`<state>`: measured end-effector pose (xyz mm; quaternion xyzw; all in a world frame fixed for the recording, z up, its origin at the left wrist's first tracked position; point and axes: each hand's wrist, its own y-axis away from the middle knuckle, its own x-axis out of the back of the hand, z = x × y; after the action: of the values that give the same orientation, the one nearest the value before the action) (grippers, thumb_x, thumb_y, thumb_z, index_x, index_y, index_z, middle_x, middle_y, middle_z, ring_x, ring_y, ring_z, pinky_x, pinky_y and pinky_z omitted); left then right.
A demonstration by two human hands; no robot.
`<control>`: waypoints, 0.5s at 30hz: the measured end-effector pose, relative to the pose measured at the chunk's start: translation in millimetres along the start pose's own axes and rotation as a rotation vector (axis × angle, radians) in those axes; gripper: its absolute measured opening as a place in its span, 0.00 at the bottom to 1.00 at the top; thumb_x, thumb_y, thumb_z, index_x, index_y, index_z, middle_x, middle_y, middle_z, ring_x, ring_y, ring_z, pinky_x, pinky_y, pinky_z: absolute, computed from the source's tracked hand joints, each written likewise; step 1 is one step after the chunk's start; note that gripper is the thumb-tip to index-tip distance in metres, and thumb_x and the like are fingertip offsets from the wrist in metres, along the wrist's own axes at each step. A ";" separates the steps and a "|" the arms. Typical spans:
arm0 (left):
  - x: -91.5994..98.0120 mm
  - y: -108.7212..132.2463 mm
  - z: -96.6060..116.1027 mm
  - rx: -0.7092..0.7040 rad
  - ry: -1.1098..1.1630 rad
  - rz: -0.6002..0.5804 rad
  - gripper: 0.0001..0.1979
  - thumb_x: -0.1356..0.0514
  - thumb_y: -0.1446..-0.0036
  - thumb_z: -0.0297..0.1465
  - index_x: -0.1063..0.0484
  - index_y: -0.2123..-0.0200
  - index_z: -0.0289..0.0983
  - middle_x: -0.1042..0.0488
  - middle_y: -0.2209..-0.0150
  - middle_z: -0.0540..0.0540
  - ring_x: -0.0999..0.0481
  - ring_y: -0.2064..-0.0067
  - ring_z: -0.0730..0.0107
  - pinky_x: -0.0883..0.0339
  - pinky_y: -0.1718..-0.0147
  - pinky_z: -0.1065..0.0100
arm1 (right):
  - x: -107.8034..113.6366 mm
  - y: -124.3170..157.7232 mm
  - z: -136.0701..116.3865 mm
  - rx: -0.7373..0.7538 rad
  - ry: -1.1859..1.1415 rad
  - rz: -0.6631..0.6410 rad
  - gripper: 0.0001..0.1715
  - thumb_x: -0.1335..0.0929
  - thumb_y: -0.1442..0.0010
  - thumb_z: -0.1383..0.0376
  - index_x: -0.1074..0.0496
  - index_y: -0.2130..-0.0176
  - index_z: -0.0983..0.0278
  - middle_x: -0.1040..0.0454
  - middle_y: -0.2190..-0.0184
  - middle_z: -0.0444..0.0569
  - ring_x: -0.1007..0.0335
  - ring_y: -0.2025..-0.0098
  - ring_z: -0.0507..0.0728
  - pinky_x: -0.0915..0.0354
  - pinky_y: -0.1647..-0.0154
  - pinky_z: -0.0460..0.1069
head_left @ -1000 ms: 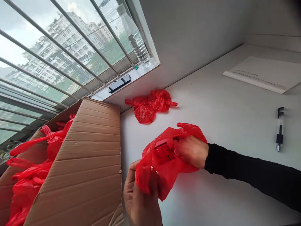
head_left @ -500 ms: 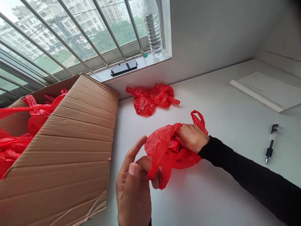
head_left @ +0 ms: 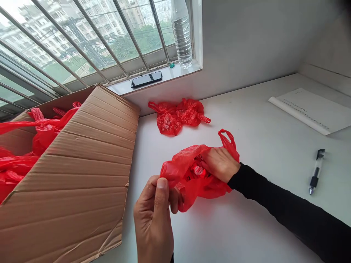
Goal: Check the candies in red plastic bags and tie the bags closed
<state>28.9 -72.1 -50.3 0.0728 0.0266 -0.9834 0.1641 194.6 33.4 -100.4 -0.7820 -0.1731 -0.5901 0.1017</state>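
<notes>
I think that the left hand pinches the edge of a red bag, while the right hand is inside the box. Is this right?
The place of the right hand is wrong: the head view shows it reaching into the same red bag. The left hand does pinch the edge.

Head-worn view; faces forward and down; close above the hands (head_left: 155, 215) and tabletop (head_left: 260, 135); window (head_left: 112, 40) at upper left

The bag (head_left: 183, 162) is sitting on the tabletop (head_left: 255, 131), a box (head_left: 82, 171) standing left with bundles (head_left: 45, 138) inside. Behind, two other bags (head_left: 168, 122) are lying below the sill (head_left: 119, 87), phone (head_left: 145, 80) and bottle (head_left: 182, 40) resting there. Over right, a pen (head_left: 316, 171) is lying before the sheet (head_left: 315, 109).
</notes>
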 end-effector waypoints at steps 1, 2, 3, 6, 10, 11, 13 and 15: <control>-1.5 0.0 1.0 -0.002 0.015 -0.010 0.18 0.35 0.39 0.43 0.30 0.75 0.39 0.38 0.81 0.54 0.34 0.77 0.74 0.37 0.74 0.74 | -1.1 -1.5 -0.8 -0.009 -0.001 0.005 0.13 0.38 0.35 0.69 0.32 0.72 0.63 0.29 0.75 0.48 0.37 0.75 0.54 0.57 0.74 0.52; -3.0 -0.2 2.1 -0.002 0.028 -0.018 0.19 0.36 0.37 0.43 0.31 0.76 0.39 0.38 0.81 0.54 0.35 0.77 0.74 0.37 0.74 0.73 | -1.6 -2.6 -1.9 -0.015 -0.002 0.010 0.13 0.38 0.36 0.70 0.32 0.73 0.63 0.30 0.76 0.47 0.38 0.76 0.54 0.57 0.74 0.52; -4.5 -0.5 3.1 -0.003 0.036 -0.023 0.19 0.37 0.36 0.42 0.32 0.76 0.39 0.38 0.81 0.54 0.35 0.77 0.74 0.37 0.74 0.73 | -1.6 -3.4 -3.2 -0.018 -0.004 0.016 0.14 0.38 0.36 0.71 0.33 0.73 0.63 0.31 0.77 0.47 0.39 0.76 0.54 0.58 0.74 0.52; -6.4 -1.9 5.0 -0.002 0.051 -0.022 0.20 0.38 0.36 0.42 0.33 0.78 0.39 0.37 0.81 0.53 0.37 0.77 0.74 0.38 0.75 0.72 | 1.0 -3.5 -6.1 0.018 -0.028 0.032 0.12 0.39 0.35 0.72 0.31 0.69 0.63 0.30 0.75 0.46 0.37 0.75 0.54 0.56 0.74 0.51; -4.7 -2.2 5.3 -0.020 0.105 0.000 0.11 0.35 0.38 0.39 0.26 0.71 0.41 0.34 0.81 0.54 0.37 0.77 0.75 0.37 0.75 0.73 | 7.3 2.1 -1.8 0.104 -0.066 0.011 0.09 0.39 0.32 0.70 0.31 0.59 0.60 0.27 0.70 0.44 0.34 0.71 0.54 0.52 0.73 0.49; -4.4 -1.9 5.5 -0.036 0.113 0.004 0.07 0.35 0.39 0.38 0.23 0.67 0.43 0.33 0.81 0.54 0.37 0.77 0.75 0.36 0.74 0.73 | 8.9 4.6 0.5 0.107 -0.063 -0.005 0.08 0.38 0.33 0.70 0.31 0.60 0.60 0.28 0.70 0.44 0.34 0.71 0.54 0.52 0.73 0.49; -4.5 -0.9 6.0 -0.058 0.098 0.005 0.05 0.33 0.41 0.36 0.21 0.61 0.45 0.32 0.80 0.55 0.36 0.77 0.76 0.34 0.73 0.74 | 11.9 9.9 4.4 0.096 -0.043 -0.047 0.05 0.35 0.36 0.70 0.32 0.65 0.61 0.30 0.72 0.45 0.35 0.73 0.54 0.54 0.74 0.49; -5.2 0.2 6.3 -0.048 0.058 0.009 0.08 0.33 0.43 0.35 0.20 0.58 0.46 0.32 0.81 0.55 0.35 0.77 0.75 0.33 0.73 0.73 | 14.2 14.1 6.0 0.106 -0.026 -0.095 0.07 0.32 0.42 0.73 0.32 0.68 0.62 0.32 0.75 0.44 0.36 0.74 0.54 0.55 0.74 0.49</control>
<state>33.0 -71.1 -43.2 0.0973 0.0547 -0.9792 0.1696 209.0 24.8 -87.9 -0.7741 -0.2424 -0.5739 0.1126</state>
